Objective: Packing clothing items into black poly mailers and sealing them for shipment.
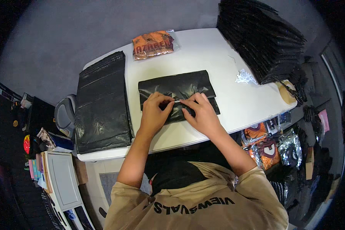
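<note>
A folded black plastic bag [176, 82] lies flat on the white table in front of me. Across its middle runs a small white strip [176, 101]. My left hand [156, 109] pinches the strip's left end, thumb and forefinger close together. At the other end, the fingertips of my right hand [201, 111] are closed in on the strip, its thumb lower down over the bag. Both hands rest against the black plastic, which is creased around the fingers.
A stack of flat black bags [101, 103] covers the table's left end. Behind is an orange garment in a clear bag [153, 45]. At right are a tall black pile [258, 38], white scraps [245, 76] and a tape roll [285, 93]. Packaged garments [270, 149] sit below the right edge.
</note>
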Tool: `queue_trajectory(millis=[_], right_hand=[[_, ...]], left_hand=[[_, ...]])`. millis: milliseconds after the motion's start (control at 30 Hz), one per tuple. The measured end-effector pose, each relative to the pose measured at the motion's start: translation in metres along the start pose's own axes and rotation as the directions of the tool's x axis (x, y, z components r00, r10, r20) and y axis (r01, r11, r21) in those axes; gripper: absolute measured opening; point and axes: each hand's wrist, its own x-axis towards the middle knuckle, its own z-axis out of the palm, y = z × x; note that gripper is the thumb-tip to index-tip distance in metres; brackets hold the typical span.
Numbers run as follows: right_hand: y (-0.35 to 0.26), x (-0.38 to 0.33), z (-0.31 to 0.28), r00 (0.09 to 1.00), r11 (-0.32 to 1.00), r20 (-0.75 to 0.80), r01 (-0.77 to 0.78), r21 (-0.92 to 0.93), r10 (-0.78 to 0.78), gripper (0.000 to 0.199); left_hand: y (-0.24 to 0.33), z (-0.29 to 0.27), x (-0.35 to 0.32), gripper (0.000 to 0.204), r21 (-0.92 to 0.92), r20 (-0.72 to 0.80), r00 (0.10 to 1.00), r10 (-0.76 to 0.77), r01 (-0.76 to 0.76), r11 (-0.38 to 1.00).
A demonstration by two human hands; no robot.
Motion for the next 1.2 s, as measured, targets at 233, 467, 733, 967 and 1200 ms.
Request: queue_trajectory(millis=[233,467,733,967,1200], right_hand=[[0.0036,-0.0030,0.0033,0.999,0.999,-0.021,0.032,0.003,-0.031,0.032],[0.0018,-0.0022,0.0022,1.000,1.000,-0.019,0.016,0.015,-0.016,0.030],[0.0033,-0.0020,0.0028,0.999,1.000,-0.030,0.022,0.012,-0.022,0.031],[-0.0001,-0.0019,0.0011,1.000,1.000,-0.019,0.012,0.023,-0.012,0.034],[0.0000,-0.0011,-0.0006,1.000,1.000,-0.010,0.010,0.028,-0.010,0.039]], left_hand=[[-0.0013,0.0008,-0.0021,0.012,-0.003,-0.017,1.000,0.006,-0.006,1.000],[-0.0052,0.0018,-0.0014,0.012,0.017,-0.011,1.000,0.026,-0.026,1.000],[-0.0029,0.0010,-0.0007,0.012,0.010,-0.006,1.000,0.016,-0.016,1.000],[-0.0043,-0.0006,-0.0013,0.012,0.010,-0.005,0.999,0.039,-0.039,0.999],[-0.0010,-0.0034,-0.0019,0.011,-0.080,-0.049,0.998,-0.025,0.021,0.997]])
